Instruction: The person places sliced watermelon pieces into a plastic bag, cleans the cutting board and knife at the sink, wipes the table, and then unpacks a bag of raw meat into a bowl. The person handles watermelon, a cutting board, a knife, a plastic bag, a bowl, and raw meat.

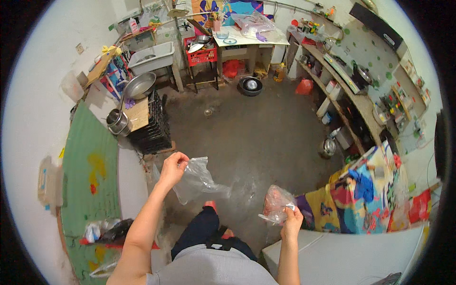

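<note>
My left hand [174, 167] pinches the top edge of a clear plastic bag [199, 180], which hangs down loosely and looks to hold nothing. Off to the right, my right hand [293, 218] grips a second, smaller clear bag [278, 203] by its gathered end. Reddish-pink contents that look like raw meat show through that bag, and a small white tag or label sits by my fingers. Both bags are held in the air above the dark floor [256, 135], apart from each other. My legs and feet are below, between my hands.
A stack of black crates [156, 124] bears a wok [140, 85] and a steel pot [118, 122]. At the far side are a sink [151, 57], a red basket [202, 57] and a table [278, 37]. A black basin [250, 86] sits on the floor. Right runs a counter [351, 85]; nearer is a white surface [342, 253].
</note>
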A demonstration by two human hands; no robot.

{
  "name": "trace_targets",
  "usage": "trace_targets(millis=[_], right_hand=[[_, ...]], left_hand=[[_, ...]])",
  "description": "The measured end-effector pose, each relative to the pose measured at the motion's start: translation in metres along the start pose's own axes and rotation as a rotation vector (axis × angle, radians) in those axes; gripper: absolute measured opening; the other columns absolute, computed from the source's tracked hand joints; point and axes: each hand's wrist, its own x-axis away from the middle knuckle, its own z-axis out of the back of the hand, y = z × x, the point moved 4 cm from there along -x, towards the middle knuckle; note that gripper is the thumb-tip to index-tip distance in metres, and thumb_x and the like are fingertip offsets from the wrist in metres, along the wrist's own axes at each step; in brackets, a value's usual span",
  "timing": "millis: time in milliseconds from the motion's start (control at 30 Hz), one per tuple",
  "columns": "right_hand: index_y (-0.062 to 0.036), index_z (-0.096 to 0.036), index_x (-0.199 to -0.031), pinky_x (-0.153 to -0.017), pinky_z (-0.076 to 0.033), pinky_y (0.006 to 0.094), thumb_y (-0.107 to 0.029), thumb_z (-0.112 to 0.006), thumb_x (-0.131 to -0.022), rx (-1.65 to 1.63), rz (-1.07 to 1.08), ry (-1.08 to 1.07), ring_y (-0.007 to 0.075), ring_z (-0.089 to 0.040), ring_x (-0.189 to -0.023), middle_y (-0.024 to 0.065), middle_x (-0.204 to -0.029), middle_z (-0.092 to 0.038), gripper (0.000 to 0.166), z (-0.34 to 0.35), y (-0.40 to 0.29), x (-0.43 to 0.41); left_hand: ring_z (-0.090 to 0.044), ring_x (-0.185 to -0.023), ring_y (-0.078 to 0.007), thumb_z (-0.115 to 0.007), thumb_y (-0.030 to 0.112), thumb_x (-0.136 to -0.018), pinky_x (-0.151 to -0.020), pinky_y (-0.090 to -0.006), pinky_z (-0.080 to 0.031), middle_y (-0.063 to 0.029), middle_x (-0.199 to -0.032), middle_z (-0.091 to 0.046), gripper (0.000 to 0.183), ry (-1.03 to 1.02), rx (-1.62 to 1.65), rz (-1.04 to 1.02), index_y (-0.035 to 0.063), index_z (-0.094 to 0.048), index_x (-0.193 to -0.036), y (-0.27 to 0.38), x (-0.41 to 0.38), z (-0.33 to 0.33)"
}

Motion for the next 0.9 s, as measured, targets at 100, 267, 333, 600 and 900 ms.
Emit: trace_targets(millis=[100,267,333,600,900], right_hand=[[-0.0019,-0.059,-0.079,-0.061,-0.040,0.0231,-0.003,-0.056,-0.081,0.011,0.019,-0.015,0.0082,-0.050,-0.066,-0.0006,-0.075,-0.059,0.004,-0.046,-0.010,-0.081],[-0.0022,-0.057,-0.079,-0.061,-0.041,0.0238,-0.005,-0.056,-0.082,0.031,0.019,0.075,0.0095,-0.051,-0.064,0.0007,-0.074,-0.058,0.004,-0.130,-0.038,-0.199],[-0.0017,-0.058,-0.080,-0.061,-0.042,0.0239,-0.005,-0.056,-0.081,0.012,0.001,0.082,0.0096,-0.053,-0.065,0.0015,-0.075,-0.059,0.004,-0.156,-0.051,-0.239],[-0.0008,-0.061,-0.083,-0.064,-0.043,0.0247,-0.003,-0.056,-0.081,-0.007,0.073,0.172,0.0106,-0.055,-0.066,0.0021,-0.078,-0.061,0.006,-0.256,-0.087,-0.417],[-0.0008,-0.061,-0.082,-0.059,-0.041,0.0238,-0.002,-0.055,-0.080,0.089,-0.023,0.155,0.0094,-0.053,-0.062,0.0011,-0.073,-0.060,0.006,-0.374,-0.108,-0.642]], left_hand=[[-0.060,-0.078,-0.0215,-0.062,0.000,-0.076,-0.070,-0.0312,-0.047,-0.0106,-0.086,-0.061,0.010,0.017,0.008,-0.079,0.0010,-0.059,-0.086,-0.010,-0.097,-0.016],[-0.057,-0.070,-0.0090,-0.065,0.003,-0.076,-0.067,-0.0249,-0.047,-0.0024,-0.077,-0.063,0.010,0.009,0.188,0.008,0.0035,-0.062,-0.086,-0.049,-0.271,-0.055],[-0.057,-0.070,-0.0086,-0.065,0.004,-0.077,-0.067,-0.0245,-0.047,-0.0016,-0.077,-0.063,0.011,-0.038,0.329,0.096,0.0037,-0.062,-0.087,-0.053,-0.343,-0.070],[-0.056,-0.079,-0.0092,-0.064,0.005,-0.080,-0.073,-0.0235,-0.045,-0.0018,-0.085,-0.062,0.012,-0.083,0.709,0.270,0.0026,-0.062,-0.092,-0.028,-0.624,-0.156],[-0.057,-0.076,-0.0131,-0.061,0.003,-0.080,-0.069,-0.0269,-0.047,-0.0033,-0.085,-0.061,0.011,0.008,0.962,0.425,0.0032,-0.060,-0.092,-0.024,-0.904,-0.229]])
